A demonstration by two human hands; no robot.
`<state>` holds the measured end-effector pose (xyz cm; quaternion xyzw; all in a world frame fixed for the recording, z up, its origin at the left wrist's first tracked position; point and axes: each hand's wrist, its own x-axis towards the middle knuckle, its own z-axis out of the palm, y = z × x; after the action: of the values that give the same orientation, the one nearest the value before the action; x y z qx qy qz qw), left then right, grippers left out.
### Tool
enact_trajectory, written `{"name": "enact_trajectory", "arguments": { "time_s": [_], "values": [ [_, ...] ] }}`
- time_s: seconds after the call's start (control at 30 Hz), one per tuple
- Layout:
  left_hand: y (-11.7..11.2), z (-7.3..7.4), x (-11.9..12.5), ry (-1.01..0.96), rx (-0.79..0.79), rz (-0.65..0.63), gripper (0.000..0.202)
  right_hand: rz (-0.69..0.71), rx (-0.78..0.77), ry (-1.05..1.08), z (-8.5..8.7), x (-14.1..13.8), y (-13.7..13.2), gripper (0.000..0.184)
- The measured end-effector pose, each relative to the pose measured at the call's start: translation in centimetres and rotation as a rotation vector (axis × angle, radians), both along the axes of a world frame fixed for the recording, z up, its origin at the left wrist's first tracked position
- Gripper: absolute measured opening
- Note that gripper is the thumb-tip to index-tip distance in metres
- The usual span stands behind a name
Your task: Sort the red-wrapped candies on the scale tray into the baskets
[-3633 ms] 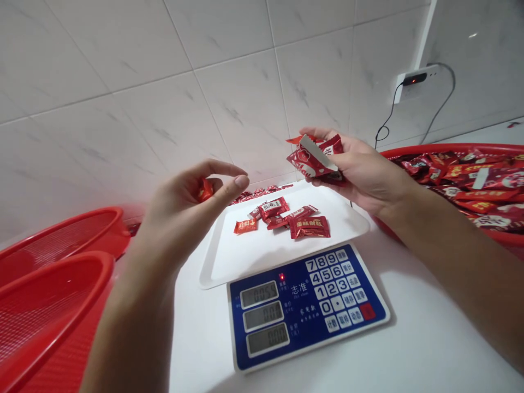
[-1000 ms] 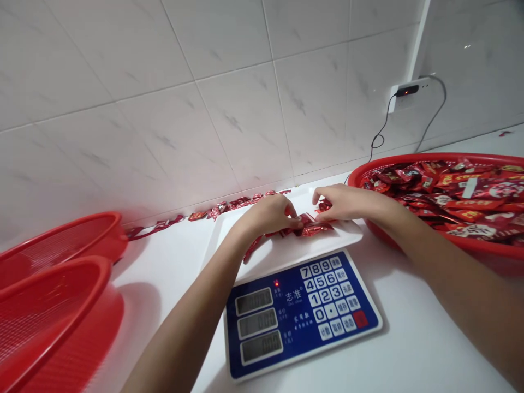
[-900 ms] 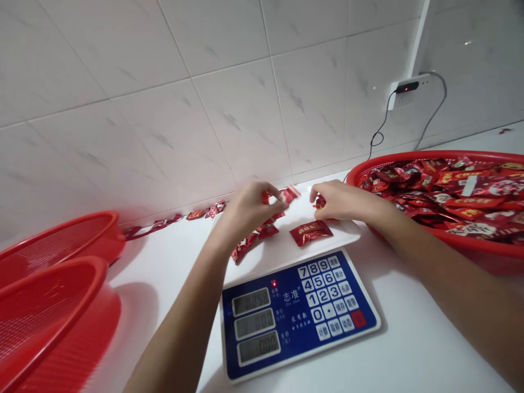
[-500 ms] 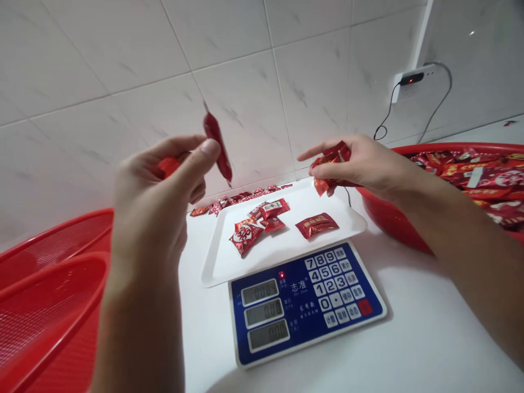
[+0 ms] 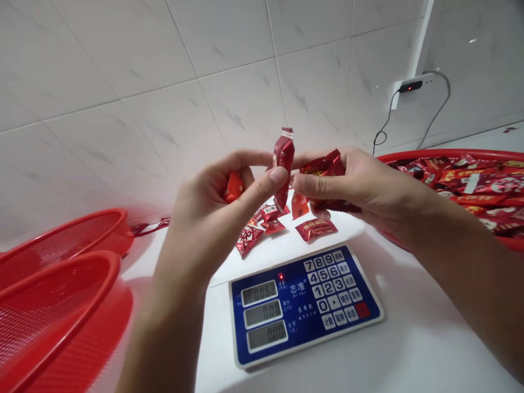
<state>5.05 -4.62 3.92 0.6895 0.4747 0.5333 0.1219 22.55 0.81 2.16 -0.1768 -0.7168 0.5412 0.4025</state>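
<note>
Packets held above white tray (image 5: 347, 232)
Upright packet (image 5: 283, 164) pinched by thumb and forefinger of left hand (image 5: 204, 229); packet bunch (image 5: 325, 166) gripped by pressed fingers of right hand (image 5: 368, 188); edge pinch should limit slipping

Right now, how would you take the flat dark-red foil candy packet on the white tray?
Come from above on the side of the blue digital scale and pinch the long near edge of the flat dark-red foil candy packet: it lies on the white tray, with nothing against that edge.
</note>
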Motion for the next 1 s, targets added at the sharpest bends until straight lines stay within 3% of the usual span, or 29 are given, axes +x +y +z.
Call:
{"name": "enact_trajectory", "arguments": {
  "time_s": [0.23, 0.37, 0.47, 0.57, 0.73, 0.8, 0.93, 1.0],
  "values": [
    [1.2, -0.8, -0.3, 0.155, -0.171, 0.012, 0.027, 0.14, -0.13, 0.035, -1.9, -1.4, 2.3, 0.035],
    [2.4, -1.4, -1.1, 0.145, -0.295, -0.054, 0.037, 0.143, -0.076, -0.024, -2.1, -1.1, 3.2, 0.034],
    [3.2, -1.9, -1.8, 0.137, -0.361, -0.077, 0.047, 0.064, -0.027, -0.019, -1.7, -0.6, 3.5, 0.035],
    [3.6, -2.1, -2.3, 0.214, -0.379, -0.057, 0.043, -0.081, -0.036, 0.056, -1.4, 0.0, 3.9, 0.038],
    [3.1, -2.0, -2.1, 0.647, -0.449, 0.006, 0.027, -0.228, -0.049, 0.135, -0.9, 1.0, 4.7, 0.039],
    [2.9, -1.8, -2.0, 0.703, -0.377, 0.032, 0.023, -0.265, -0.029, 0.135, -0.7, 1.2, 4.7, 0.038],
    [2.2, -1.1, -2.0, 0.489, -0.002, 0.175, 0.025, -0.33, -0.005, 0.119, -0.1, 1.5, 4.1, 0.037],
    [1.8, -0.7, -2.1, 0.409, 0.073, 0.183, 0.024, -0.364, 0.0, 0.109, 0.0, 1.6, 3.9, 0.038]
  ]
}}
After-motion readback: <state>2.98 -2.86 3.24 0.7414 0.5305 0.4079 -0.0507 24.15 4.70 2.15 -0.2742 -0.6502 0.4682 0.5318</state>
